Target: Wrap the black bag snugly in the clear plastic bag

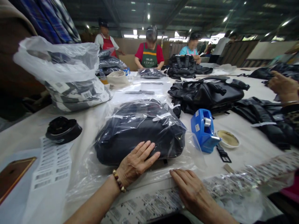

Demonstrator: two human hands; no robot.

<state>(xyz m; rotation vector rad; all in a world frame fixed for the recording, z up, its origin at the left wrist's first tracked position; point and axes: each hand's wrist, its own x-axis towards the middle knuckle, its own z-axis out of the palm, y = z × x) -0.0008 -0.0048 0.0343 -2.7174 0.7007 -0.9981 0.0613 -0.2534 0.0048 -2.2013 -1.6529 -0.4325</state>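
A black bag sealed in a clear plastic bag [140, 130] lies on the white table [245, 137] in front of me. My left hand [136, 163], with a bead bracelet at the wrist, rests flat on the near edge of the plastic-wrapped bag, fingers spread. My right hand [190, 188] lies flat with fingers stretched on the loose plastic flap at the table's front, just right of the bag. Neither hand grips anything.
A blue tape dispenser [203, 130] and a small round dish [228, 139] stand right of the bag. Barcode label sheets [52, 165], a phone [12, 175] and a black round item [63, 129] lie left. Black bags [205, 93] and a co-worker's hand [283, 87] are at right. Several people work at the far end.
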